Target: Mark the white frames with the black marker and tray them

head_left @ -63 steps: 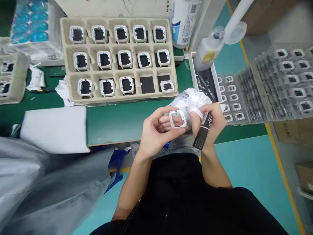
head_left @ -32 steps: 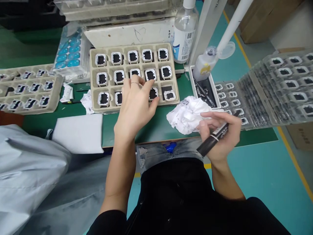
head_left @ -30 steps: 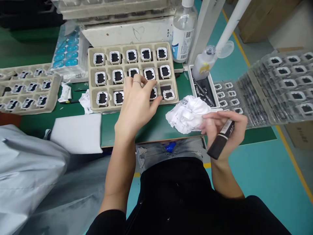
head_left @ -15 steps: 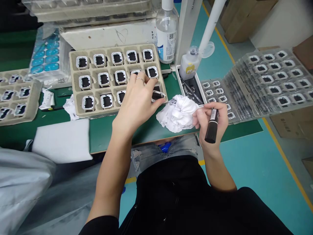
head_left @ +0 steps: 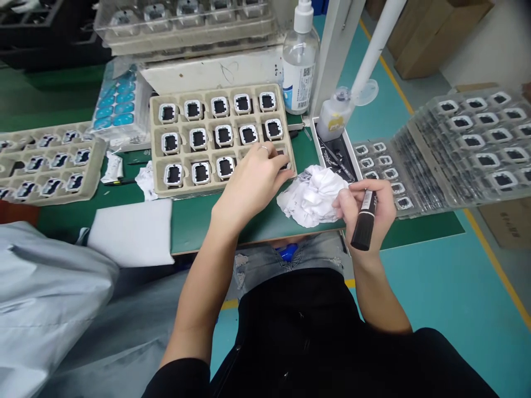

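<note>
A pulp tray (head_left: 215,190) holds rows of small square frames, silver-white with black centres, such as the one in its middle (head_left: 224,135). Over its front right corner is my left hand (head_left: 253,177), fingers bent and pinched around a frame (head_left: 286,161) in the corner cell; the hand largely hides that frame. My right hand (head_left: 373,213) grips a black marker (head_left: 365,221) with the thick dark end pointing down toward me. Its fingertips are beside a crumpled white cloth (head_left: 311,196) on the green table; whether they touch it I cannot tell.
Behind the tray stand a pump bottle (head_left: 299,66) and a small bottle (head_left: 334,116) in a white box (head_left: 352,157) of pens. Stacked clear trays (head_left: 464,149) lie right. Another pulp tray (head_left: 93,185), a white foam sheet (head_left: 133,232) and a person's grey sleeve (head_left: 50,287) are left.
The view has shifted, so the table appears farther right. My left hand has lowered the tilted frame into the front right cell. My right hand keeps its grip on the marker.
</note>
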Demonstrator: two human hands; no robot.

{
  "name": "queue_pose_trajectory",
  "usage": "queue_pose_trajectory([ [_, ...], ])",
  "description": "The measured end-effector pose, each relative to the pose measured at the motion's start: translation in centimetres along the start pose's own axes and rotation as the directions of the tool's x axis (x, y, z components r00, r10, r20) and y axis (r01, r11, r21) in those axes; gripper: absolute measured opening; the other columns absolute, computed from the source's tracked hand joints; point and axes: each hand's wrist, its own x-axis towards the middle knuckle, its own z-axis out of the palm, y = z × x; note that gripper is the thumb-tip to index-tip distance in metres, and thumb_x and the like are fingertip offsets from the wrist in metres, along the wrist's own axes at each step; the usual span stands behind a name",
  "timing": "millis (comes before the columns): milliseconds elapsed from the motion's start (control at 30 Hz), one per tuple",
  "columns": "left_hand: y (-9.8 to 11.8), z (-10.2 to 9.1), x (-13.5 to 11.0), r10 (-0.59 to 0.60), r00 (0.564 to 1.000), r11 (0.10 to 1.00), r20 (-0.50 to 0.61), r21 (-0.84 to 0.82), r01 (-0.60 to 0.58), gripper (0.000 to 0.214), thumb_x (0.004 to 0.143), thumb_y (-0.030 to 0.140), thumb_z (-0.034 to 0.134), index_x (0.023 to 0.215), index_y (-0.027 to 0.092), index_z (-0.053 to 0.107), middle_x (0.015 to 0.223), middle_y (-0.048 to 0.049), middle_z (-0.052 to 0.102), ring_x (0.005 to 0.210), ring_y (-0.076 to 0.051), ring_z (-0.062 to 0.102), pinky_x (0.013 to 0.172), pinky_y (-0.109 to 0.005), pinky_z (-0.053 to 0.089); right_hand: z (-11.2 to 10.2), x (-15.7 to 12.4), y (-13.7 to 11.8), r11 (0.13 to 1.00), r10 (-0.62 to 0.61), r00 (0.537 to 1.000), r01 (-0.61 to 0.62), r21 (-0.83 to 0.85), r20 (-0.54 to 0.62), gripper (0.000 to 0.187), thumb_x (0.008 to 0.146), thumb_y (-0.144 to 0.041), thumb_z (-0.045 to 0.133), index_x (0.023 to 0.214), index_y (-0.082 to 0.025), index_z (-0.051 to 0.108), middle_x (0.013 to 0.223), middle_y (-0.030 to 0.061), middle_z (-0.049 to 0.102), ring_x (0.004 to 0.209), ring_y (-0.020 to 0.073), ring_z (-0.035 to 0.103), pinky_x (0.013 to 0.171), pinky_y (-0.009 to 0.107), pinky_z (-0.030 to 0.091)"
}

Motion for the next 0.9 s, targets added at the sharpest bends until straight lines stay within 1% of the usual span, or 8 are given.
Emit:
queue_pose_trajectory([
  [133, 0.3, 0.3, -1.3, -0.048, 0.986, 0.995, -0.158, -0.094, 0.033, 0.038, 0.130, 0.033, 0.053, 0.134, 0.022, 0.089, 0.133, -0.0173, 0.083, 0.133, -0.039, 0.078, 0.120, -0.057, 0.064, 0.4, -0.1, 0.3, 0.958, -0.221, 0.975, 0.210, -0.196, -0.036, 0.021, 0.114, -0.045, 0.086, 0.127, -0.032, 0.075, 0.099, -0.0026, 0.085, 0.076, 0.0227, 0.082, 0.071, 0.041, 0.070],
  [233, 1.1, 1.5, -3.8, -0.178, 0.924, 0.958, -0.340, -0.276, 0.083, 0.036, 0.132, 0.041, 0.055, 0.139, 0.026, 0.087, 0.135, -0.0141, 0.086, 0.127, -0.034, 0.082, 0.117, -0.050, 0.067, 0.6, -0.6, 1.2, 0.813, -0.415, 0.906, 0.412, -0.411, 0.087, 0.022, 0.112, -0.032, 0.084, 0.133, -0.032, 0.078, 0.109, 0.0028, 0.091, 0.093, 0.0288, 0.086, 0.089, 0.050, 0.073],
  [300, 1.8, 2.7, -6.0, -0.294, 0.870, 0.903, -0.395, -0.412, 0.119, 0.033, 0.132, 0.045, 0.059, 0.139, 0.027, 0.086, 0.130, -0.0114, 0.087, 0.110, -0.028, 0.085, 0.103, -0.043, 0.071, 0.8, -1.1, 2.0, 0.753, -0.425, 0.889, 0.453, -0.477, 0.172, 0.030, 0.109, -0.022, 0.080, 0.137, -0.033, 0.079, 0.116, 0.0048, 0.094, 0.104, 0.0321, 0.085, 0.094, 0.052, 0.072],
  [433, 2.9, 4.5, -9.5, -0.452, 0.817, 0.818, -0.357, -0.531, 0.221, 0.032, 0.131, 0.043, 0.064, 0.149, 0.027, 0.084, 0.125, -0.0085, 0.086, 0.091, -0.020, 0.085, 0.087, -0.034, 0.071, 0.7, -2.1, 3.3, 0.763, -0.331, 0.914, 0.405, -0.504, 0.233, 0.041, 0.102, -0.013, 0.074, 0.136, -0.034, 0.082, 0.112, 0.0048, 0.090, 0.104, 0.0331, 0.079, 0.091, 0.050, 0.068],
  [533, 3.3, 4.5, -11.0, -0.426, 0.825, 0.881, -0.372, -0.380, 0.283, 0.038, 0.131, 0.035, 0.060, 0.158, 0.027, 0.085, 0.113, -0.0069, 0.084, 0.092, -0.021, 0.083, 0.087, -0.035, 0.067, 0.7, -2.3, 3.9, 0.772, -0.309, 0.929, 0.370, -0.517, 0.204, 0.035, 0.099, -0.015, 0.074, 0.128, -0.033, 0.082, 0.103, 0.0053, 0.083, 0.100, 0.0336, 0.075, 0.093, 0.052, 0.068],
  [600, 3.4, 4.0, -11.6, -0.390, 0.847, 0.915, -0.361, -0.253, 0.314, 0.037, 0.129, 0.031, 0.062, 0.154, 0.026, 0.088, 0.112, -0.0080, 0.085, 0.095, -0.023, 0.081, 0.087, -0.037, 0.064, 0.6, -2.2, 4.0, 0.766, -0.310, 0.930, 0.366, -0.529, 0.195, 0.027, 0.100, -0.017, 0.073, 0.121, -0.032, 0.080, 0.098, 0.0053, 0.080, 0.098, 0.0339, 0.074, 0.093, 0.052, 0.067],
  [767, 2.8, 2.2, -12.5, -0.359, 0.901, 0.934, -0.245, -0.091, 0.347, 0.032, 0.124, 0.037, 0.075, 0.150, 0.025, 0.088, 0.105, -0.0086, 0.082, 0.102, -0.032, 0.078, 0.092, -0.044, 0.064, 0.5, -1.7, 3.3, 0.768, -0.357, 0.916, 0.399, -0.502, 0.182, 0.020, 0.108, -0.020, 0.070, 0.120, -0.032, 0.079, 0.099, 0.0042, 0.084, 0.097, 0.0340, 0.079, 0.093, 0.052, 0.068],
  [900, 1.0, 0.8, -12.3, -0.248, 0.962, 0.963, -0.118, -0.136, 0.232, 0.046, 0.121, 0.035, 0.074, 0.166, 0.026, 0.078, 0.146, -0.0170, 0.082, 0.134, -0.039, 0.077, 0.116, -0.057, 0.067, 0.7, -1.2, 1.6, 0.858, -0.399, 0.917, 0.371, -0.356, -0.007, 0.014, 0.114, -0.033, 0.081, 0.128, -0.032, 0.079, 0.108, 0.0025, 0.088, 0.095, 0.0308, 0.084, 0.086, 0.050, 0.069],
])
